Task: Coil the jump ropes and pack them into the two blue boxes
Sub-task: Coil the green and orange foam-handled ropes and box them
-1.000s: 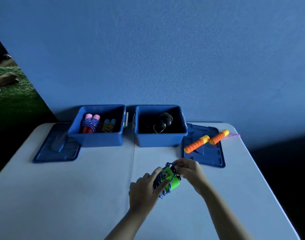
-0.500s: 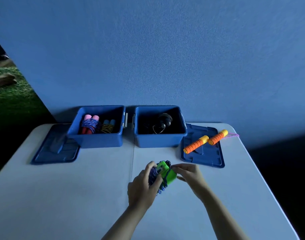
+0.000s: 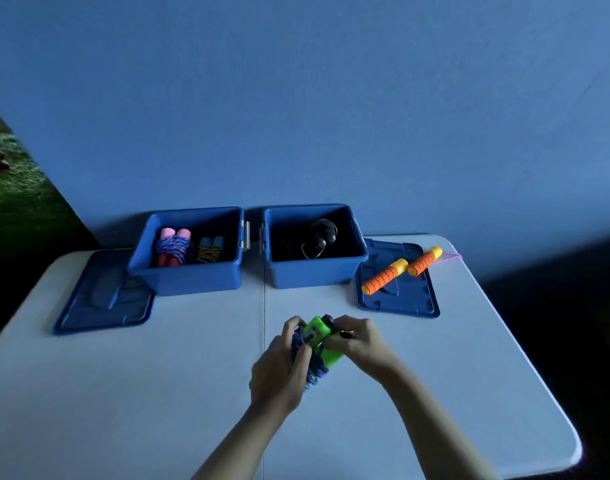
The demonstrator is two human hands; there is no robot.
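Both hands hold a green-handled jump rope (image 3: 318, 336) just above the middle of the white table (image 3: 123, 393). My left hand (image 3: 282, 367) grips its blue cord bundle and handles from the left. My right hand (image 3: 357, 342) pinches the cord end at the handles' right side. The left blue box (image 3: 189, 280) holds a pink-handled rope (image 3: 173, 247) and a blue-handled rope (image 3: 210, 249). The right blue box (image 3: 314, 277) holds a black rope (image 3: 319, 235). An orange-handled rope (image 3: 400, 268) lies on the right lid.
Two blue lids lie flat: the left lid (image 3: 102, 303) beside the left box, the right lid (image 3: 405, 299) beside the right box. A blue wall stands right behind the boxes. The orange-handled rope's thin pink cord (image 3: 452, 256) trails toward the table's far right corner.
Both hands have closed tighter round the green-handled rope and turned it a little. My right hand has moved onto the handles' right side. Boxes and the orange rope stayed put.
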